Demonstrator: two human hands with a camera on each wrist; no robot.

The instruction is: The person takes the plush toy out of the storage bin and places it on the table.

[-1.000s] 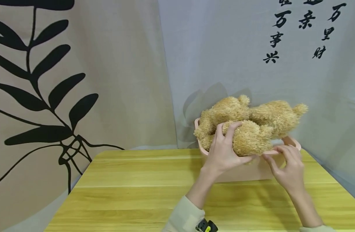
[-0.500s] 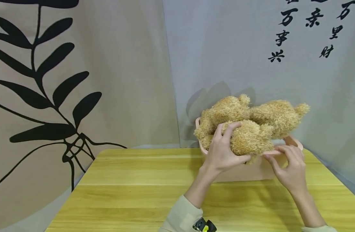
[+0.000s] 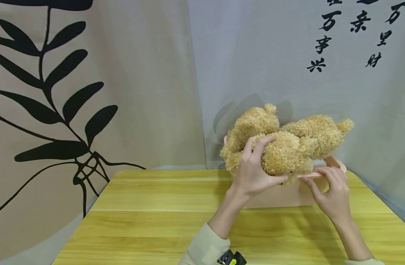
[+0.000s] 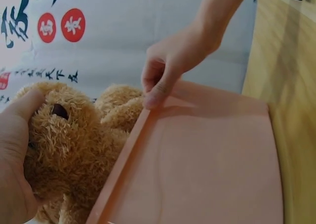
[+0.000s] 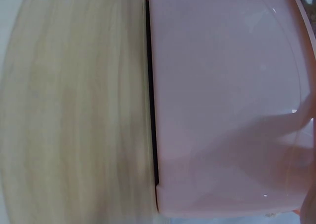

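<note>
Judging by the crowded pink box [image 3: 281, 197], I am partway: its load stands above the rim, and one piece is not yet released. The left bear [image 3: 255, 119] juts above the box's left end. My left hand [image 3: 253, 173], spread wide, grips the front bear [image 3: 283, 154] at the box's front rim. The right bear [image 3: 321, 132] overhangs the box's right end, where my right hand [image 3: 333, 187] pinches the front rim, thumb and fingers close together.

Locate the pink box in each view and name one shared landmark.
Head: the pink box is right of centre, partly hidden by plush toys.
Left wrist: lower middle to right.
Right wrist: right half.
Shared landmark: wooden table, at bottom, right and left respectively.
</note>
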